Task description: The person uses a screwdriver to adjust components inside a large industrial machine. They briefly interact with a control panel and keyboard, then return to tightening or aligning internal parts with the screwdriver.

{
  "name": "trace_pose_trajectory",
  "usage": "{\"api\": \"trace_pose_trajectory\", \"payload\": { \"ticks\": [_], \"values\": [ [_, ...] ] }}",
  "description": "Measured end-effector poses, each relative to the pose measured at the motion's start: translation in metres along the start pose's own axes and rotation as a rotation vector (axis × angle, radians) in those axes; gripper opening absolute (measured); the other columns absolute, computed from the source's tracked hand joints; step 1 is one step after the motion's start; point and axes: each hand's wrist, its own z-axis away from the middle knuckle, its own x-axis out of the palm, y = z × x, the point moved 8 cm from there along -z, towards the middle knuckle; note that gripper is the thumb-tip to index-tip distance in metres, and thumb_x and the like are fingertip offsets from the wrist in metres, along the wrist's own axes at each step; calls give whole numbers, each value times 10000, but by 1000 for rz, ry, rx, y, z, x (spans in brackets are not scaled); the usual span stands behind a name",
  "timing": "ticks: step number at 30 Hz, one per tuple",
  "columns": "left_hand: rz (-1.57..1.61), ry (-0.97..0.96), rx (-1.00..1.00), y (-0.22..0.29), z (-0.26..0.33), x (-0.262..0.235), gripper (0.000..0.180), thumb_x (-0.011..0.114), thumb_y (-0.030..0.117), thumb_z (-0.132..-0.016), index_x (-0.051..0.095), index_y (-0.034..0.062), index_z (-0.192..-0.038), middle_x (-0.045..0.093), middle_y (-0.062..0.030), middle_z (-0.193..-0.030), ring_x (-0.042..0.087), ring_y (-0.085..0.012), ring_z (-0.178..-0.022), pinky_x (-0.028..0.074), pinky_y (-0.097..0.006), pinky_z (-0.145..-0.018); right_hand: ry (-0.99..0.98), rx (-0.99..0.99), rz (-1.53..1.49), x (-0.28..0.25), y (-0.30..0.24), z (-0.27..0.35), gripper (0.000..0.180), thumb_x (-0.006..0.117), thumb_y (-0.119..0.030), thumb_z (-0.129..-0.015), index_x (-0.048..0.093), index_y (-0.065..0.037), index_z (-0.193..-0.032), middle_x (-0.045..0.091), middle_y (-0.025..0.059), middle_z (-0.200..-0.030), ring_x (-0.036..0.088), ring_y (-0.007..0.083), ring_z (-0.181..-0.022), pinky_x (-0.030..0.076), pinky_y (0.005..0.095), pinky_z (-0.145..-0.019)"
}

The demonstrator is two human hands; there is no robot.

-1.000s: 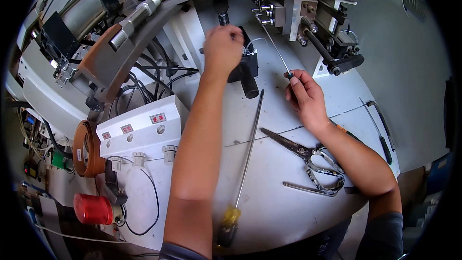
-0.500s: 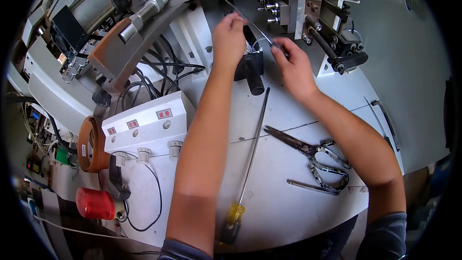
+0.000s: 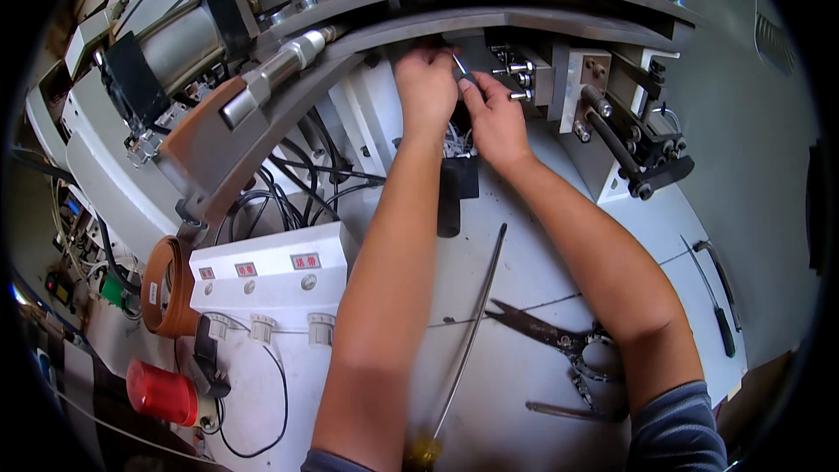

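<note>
Up under the machine's dark metal edge, my right hand [image 3: 501, 125] grips a thin screwdriver [image 3: 466, 72] with a silver shaft and dark handle. Close by on its left, my left hand [image 3: 426, 92] has its fingers closed near the shaft's tip; what they pinch is hidden. Below the hands, a bundle of thin wires [image 3: 456, 142] shows above a black cylindrical part [image 3: 449, 205]. A long screwdriver [image 3: 472, 332] with a yellow handle lies on the white table between my forearms. Black-handled scissors [image 3: 542, 329] lie beside it, partly covered by my right forearm.
A white control box [image 3: 271, 271] with knobs stands left, near a brown tape roll [image 3: 166, 284] and a red beacon light [image 3: 162, 393]. Black cables [image 3: 284, 192] run behind the box. Bolted brackets [image 3: 585, 92] hang at right. A thin dark-handled tool [image 3: 724, 330] lies at the right edge.
Both hands have moved farther in under the machine edge and closer together, the right one carrying the thin screwdriver. The view has shifted, so the table things sit lower.
</note>
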Motion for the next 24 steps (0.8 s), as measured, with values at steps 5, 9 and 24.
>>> {"api": "trace_pose_trajectory", "payload": {
  "ticks": [5, 9, 24],
  "values": [
    [-21, -33, 2, -3, -2, 0, 144, 587, 54, -918, 690, -44, -943, 705, -82, -870, 584, -125, -738, 467, -275, -687, -138, 138, -180, 20, 24, -12, 389, 554, -332, -1016, 670, 25, -1116, 697, 160, -828, 668, 284, -767, 505, 360, -719],
    [-50, 10, 26, -4, -3, -8, 148, 597, 71, -906, 689, -45, -894, 683, -86, -825, 584, -138, -735, 471, -289, -685, -227, 306, -483, 32, 14, -3, 374, 542, -333, -1028, 683, 13, -1014, 617, 53, -711, 550, 121, -621, 433, 292, -586],
    [-189, 65, -20, -3, -4, -14, 181, 592, 101, -875, 655, -13, -751, 646, -82, -720, 566, -163, -618, 444, -308, -587, -315, 494, -827, 44, 5, 11, 306, 513, -293, -1054, 563, -79, -841, 476, -11, -618, 382, 100, -506, 285, 275, -452]
  ]
}}
